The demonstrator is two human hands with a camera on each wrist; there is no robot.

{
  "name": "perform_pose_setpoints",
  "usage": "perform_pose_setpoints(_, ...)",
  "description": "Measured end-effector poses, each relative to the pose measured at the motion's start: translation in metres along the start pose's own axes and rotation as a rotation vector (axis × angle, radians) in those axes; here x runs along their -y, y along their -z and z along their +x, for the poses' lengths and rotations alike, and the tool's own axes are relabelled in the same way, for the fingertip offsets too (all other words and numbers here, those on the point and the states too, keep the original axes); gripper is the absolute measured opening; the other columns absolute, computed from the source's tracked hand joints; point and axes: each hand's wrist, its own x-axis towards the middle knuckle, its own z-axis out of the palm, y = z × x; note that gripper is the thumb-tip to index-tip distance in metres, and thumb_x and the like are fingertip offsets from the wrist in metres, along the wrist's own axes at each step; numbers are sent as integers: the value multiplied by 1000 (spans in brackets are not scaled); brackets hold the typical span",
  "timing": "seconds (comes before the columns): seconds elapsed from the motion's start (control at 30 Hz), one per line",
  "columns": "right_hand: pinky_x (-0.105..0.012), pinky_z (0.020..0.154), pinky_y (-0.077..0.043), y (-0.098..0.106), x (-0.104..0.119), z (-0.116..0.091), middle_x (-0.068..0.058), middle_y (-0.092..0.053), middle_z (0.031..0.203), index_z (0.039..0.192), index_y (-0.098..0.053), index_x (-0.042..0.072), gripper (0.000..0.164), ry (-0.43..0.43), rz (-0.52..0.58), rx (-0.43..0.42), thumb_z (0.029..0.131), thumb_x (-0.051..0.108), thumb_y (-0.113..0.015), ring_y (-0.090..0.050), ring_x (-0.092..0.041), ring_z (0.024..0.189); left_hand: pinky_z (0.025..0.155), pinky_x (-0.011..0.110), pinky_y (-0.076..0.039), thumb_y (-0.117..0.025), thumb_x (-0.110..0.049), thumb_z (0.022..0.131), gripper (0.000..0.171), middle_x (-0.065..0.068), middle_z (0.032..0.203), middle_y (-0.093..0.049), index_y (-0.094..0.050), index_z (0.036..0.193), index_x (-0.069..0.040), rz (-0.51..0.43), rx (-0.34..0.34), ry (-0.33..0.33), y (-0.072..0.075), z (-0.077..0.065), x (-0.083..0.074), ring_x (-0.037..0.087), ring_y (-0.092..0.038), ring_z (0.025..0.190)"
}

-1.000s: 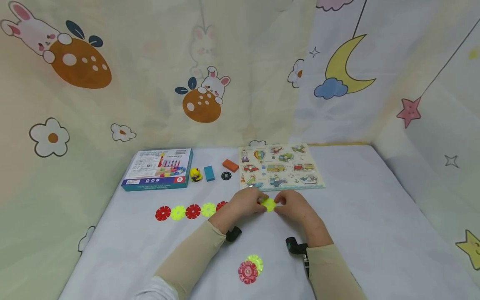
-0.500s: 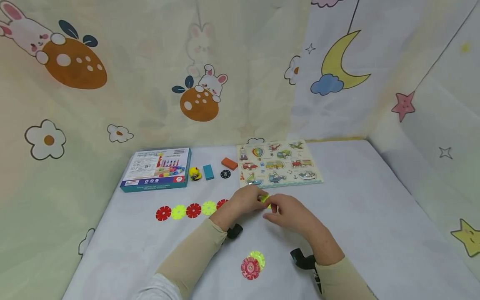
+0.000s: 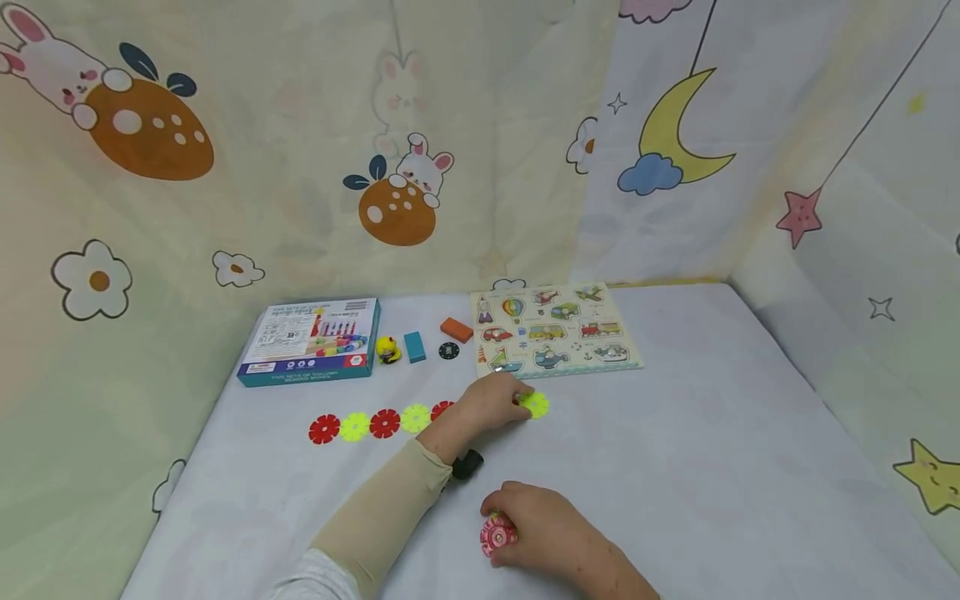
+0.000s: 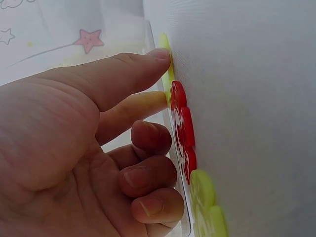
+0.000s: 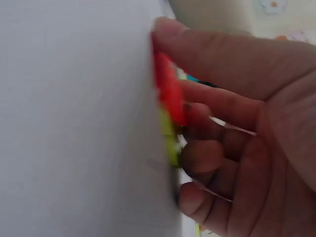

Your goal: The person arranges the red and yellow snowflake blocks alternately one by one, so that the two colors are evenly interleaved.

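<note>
Notched plastic snowflake discs, red and yellow by turns, lie in a row from the red disc [image 3: 324, 429] at the left end, partly hidden behind my left hand [image 3: 487, 410]. At the right end of that row, my left thumb and index finger pinch a yellow snowflake disc [image 3: 536, 405] flat on the table. In the left wrist view a red disc [image 4: 186, 126] sits right beside it. Nearer to me, my right hand [image 3: 551, 533] grips a red snowflake disc [image 3: 497, 537] by its edge. Under it a yellow disc [image 5: 168, 129] shows in the right wrist view.
Along the back of the white table [image 3: 697, 467] lie a boxed set [image 3: 311, 342], a yellow duck figure [image 3: 387, 350], a blue block [image 3: 415, 347], an orange block [image 3: 456, 330], a black round piece [image 3: 448, 351] and a vehicle puzzle board [image 3: 555, 329].
My right hand has left the yellow disc at the row's end and come back toward me, onto the red disc of the loose pair. My left hand stays at the row.
</note>
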Motion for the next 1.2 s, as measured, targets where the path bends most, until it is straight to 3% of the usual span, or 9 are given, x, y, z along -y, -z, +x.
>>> perform_pose_setpoints(0.27, -22, 67, -44, -5, -1, 1, 17, -47, 85, 90, -60, 25, 33, -32, 77, -15, 68, 32, -84, -46, 0, 75, 67, 23, -42, -73, -33, 82, 45, -9, 103, -67, -64, 124, -17, 6, 0, -16, -2, 1, 2, 10, -50, 81)
perform_pose_setpoints(0.47, -22, 61, -44, 1, -2, -5, 15, -54, 72, 83, -58, 28, 25, -13, 248, -4, 73, 24, -81, -50, -2, 67, 66, 23, -41, -72, -33, 83, 44, -12, 92, -66, -65, 124, -18, 13, -1, -30, -4, 3, 5, 10, -50, 80)
perform_pose_setpoints(0.63, -25, 60, -48, 33, -2, -8, 10, -60, 79, 101, -66, 27, 25, -18, 405, 45, 79, 25, -76, -57, -9, 64, 66, 24, -41, -72, -33, 83, 43, -13, 87, -63, -65, 123, -18, 14, -6, -42, -2, 3, 6, 10, -50, 80)
perform_pose_setpoints(0.77, -29, 63, -51, 71, -4, -10, 8, -63, 92, 113, -65, 33, 35, -22, 430, 45, 81, 22, -75, -61, -13, 71, 65, 24, -42, -72, -33, 83, 43, -11, 91, -65, -65, 123, -19, -3, -5, -28, -2, 3, 6, 10, -51, 81)
perform_pose_setpoints(0.9, -31, 66, -52, 103, -9, -10, 8, -62, 98, 120, -62, 32, 43, 25, 387, -12, 81, 17, -74, -62, -13, 78, 67, 24, -44, -72, -34, 83, 41, -11, 98, -65, -66, 122, -21, -35, 5, -1, -2, 2, 5, 9, -51, 83)
perform_pose_setpoints(1.0, -32, 67, -52, 123, -14, -8, 6, -62, 101, 125, -60, 27, 47, 51, 369, -65, 81, 14, -74, -62, -14, 81, 65, 25, -44, -71, -33, 84, 32, -13, 87, -64, -70, 114, -24, -56, 12, -5, -2, 2, 5, 10, -52, 81)
perform_pose_setpoints(1.13, -32, 68, -52, 138, -25, -3, 3, -62, 103, 126, -60, 24, 48, 25, 359, -140, 81, 14, -74, -62, -16, 86, 62, 25, -44, -72, -35, 83, 20, -14, 73, -60, -73, 100, -24, -36, 3, -27, 0, 2, 5, 10, -52, 75)
perform_pose_setpoints(1.2, -32, 68, -52, 141, -35, 1, 1, -62, 102, 126, -60, 21, 48, -2, 345, -175, 81, 16, -75, -60, -17, 87, 61, 25, -42, -72, -37, 82, 25, -14, 72, -58, -73, 102, -22, -8, -2, -29, 1, 3, 5, 10, -51, 74)
